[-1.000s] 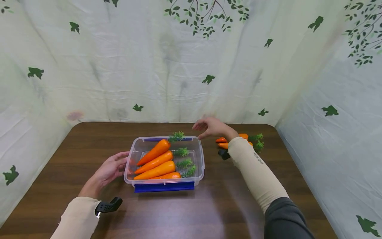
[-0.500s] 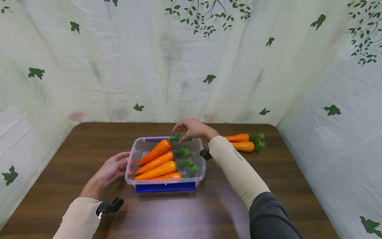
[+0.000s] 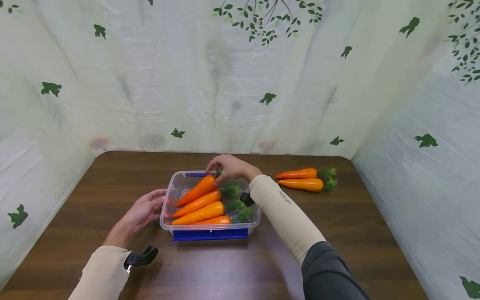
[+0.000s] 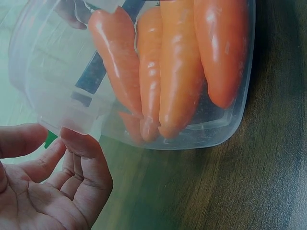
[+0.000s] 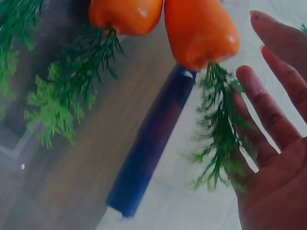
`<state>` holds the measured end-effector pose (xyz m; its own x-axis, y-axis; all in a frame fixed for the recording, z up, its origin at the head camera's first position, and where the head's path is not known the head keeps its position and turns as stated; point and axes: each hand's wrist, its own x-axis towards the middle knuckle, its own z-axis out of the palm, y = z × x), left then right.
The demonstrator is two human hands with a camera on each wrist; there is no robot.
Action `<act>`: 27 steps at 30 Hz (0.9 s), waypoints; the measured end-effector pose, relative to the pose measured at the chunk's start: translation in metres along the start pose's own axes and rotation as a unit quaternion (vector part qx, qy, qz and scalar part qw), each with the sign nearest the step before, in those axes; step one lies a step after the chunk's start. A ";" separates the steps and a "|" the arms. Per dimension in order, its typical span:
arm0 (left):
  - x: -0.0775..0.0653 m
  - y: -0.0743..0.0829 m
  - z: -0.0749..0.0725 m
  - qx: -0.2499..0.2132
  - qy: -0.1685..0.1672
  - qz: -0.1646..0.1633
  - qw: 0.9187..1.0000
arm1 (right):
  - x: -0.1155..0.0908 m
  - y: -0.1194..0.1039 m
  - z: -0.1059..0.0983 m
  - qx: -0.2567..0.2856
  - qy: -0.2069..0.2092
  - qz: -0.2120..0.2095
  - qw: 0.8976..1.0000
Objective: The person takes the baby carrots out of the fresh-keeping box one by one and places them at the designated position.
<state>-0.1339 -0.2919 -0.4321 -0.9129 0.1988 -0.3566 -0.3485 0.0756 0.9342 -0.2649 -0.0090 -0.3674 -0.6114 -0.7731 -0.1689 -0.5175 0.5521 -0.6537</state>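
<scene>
A clear plastic box point(image 3: 210, 228) with blue clips holds several orange carrots point(image 3: 200, 213) with green tops, laid side by side. My left hand point(image 3: 140, 212) is at the box's left wall; in the left wrist view its fingertips point(image 4: 79, 143) touch a tab on the rim. My right hand point(image 3: 234, 166) reaches over the far right corner, around the leafy top of the farthest carrot point(image 3: 197, 191). In the right wrist view the fingers point(image 5: 268, 108) are spread beside the green leaves point(image 5: 220, 124), with no grip visible.
Two more carrots point(image 3: 301, 184) lie on the brown wooden table point(image 3: 270, 250) to the right of the box. A pale curtain point(image 3: 157, 75) with leaf prints hangs behind the table and along both sides.
My right hand has moved left from near the two loose carrots to the farthest carrot's leafy top in the box. My left hand has stayed at the box's left wall.
</scene>
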 end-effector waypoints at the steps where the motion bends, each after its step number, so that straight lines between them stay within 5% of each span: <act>1: 0.000 0.000 0.000 -0.001 -0.001 0.002 1.000 | 0.001 0.000 0.001 -0.001 0.001 0.001 1.000; 13: 0.000 0.000 0.000 0.002 0.001 0.005 1.000 | 0.002 -0.007 0.010 -0.059 0.029 -0.026 0.997; 20: 0.002 -0.001 -0.001 -0.008 -0.005 0.006 1.000 | 0.005 -0.009 0.015 -0.091 0.012 -0.038 0.995; 27: 0.001 0.001 0.001 -0.007 0.000 0.001 1.000 | 0.009 -0.011 0.022 -0.193 0.007 -0.030 0.981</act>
<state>-0.1351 -0.2908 -0.4320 -0.9135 0.1980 -0.3553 -0.3502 0.0614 0.9347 -0.2517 -0.0293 -0.3779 -0.5804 -0.8044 -0.1272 -0.7385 0.5856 -0.3342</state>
